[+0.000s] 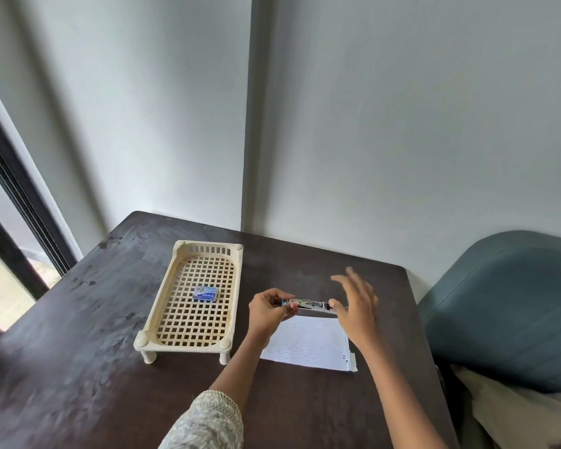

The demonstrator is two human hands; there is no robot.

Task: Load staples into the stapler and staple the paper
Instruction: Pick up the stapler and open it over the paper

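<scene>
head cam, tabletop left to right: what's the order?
Cream tray with the staple box in it → left hand → stapler → right hand → blue chair. Paper omitted: it lies under the hands.

Stapler held horizontal above paper; staple box in tray.

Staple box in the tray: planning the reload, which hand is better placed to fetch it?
Probably the right hand: it is open, while the left hand holds the stapler, though nearer the staple box.
</scene>
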